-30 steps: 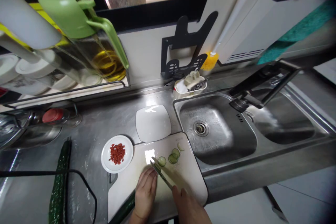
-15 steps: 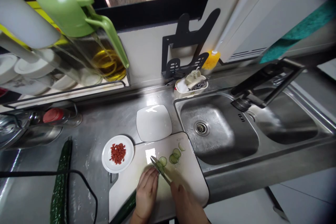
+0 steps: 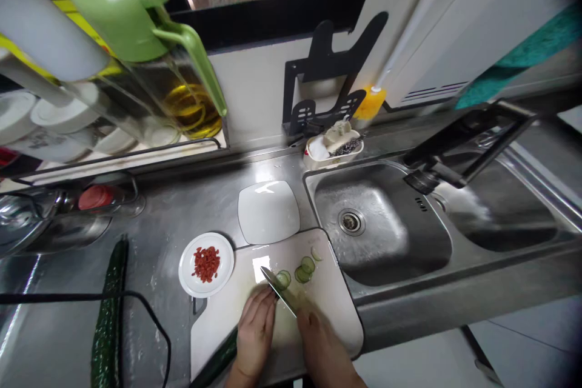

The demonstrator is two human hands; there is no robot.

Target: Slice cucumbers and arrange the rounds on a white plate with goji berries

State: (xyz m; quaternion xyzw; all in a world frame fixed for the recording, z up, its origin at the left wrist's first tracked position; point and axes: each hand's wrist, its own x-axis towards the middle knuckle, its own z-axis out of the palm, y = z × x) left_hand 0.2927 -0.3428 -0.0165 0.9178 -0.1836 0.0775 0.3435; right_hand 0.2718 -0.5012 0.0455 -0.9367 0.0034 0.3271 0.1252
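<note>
My left hand (image 3: 255, 330) is closed over a dark green cucumber (image 3: 220, 359) lying on the white cutting board (image 3: 339, 321). Its fingertips rest close to the cut end, which the fingers and blade mostly hide. In my right hand (image 3: 324, 345) is a kitchen knife (image 3: 278, 290), its blade pointing up and left, right beside the left fingertips. Just past the blade lie fresh cucumber slices (image 3: 282, 279). More round slices (image 3: 305, 268) overlap farther right on the board, and a single thin slice (image 3: 316, 253) sits near the right edge.
A white plate of small red pieces (image 3: 207, 264) overlaps the board's left corner. Behind the board sits a bare square plate (image 3: 268, 212). Another cucumber (image 3: 109, 315) and a black cable (image 3: 150, 321) are at left. The double sink (image 3: 382, 224) borders the right.
The knife blade has shifted slightly, and another slice appears to have joined those beside it. The left hand keeps its hold on the cucumber. The whole view has moved a little.
</note>
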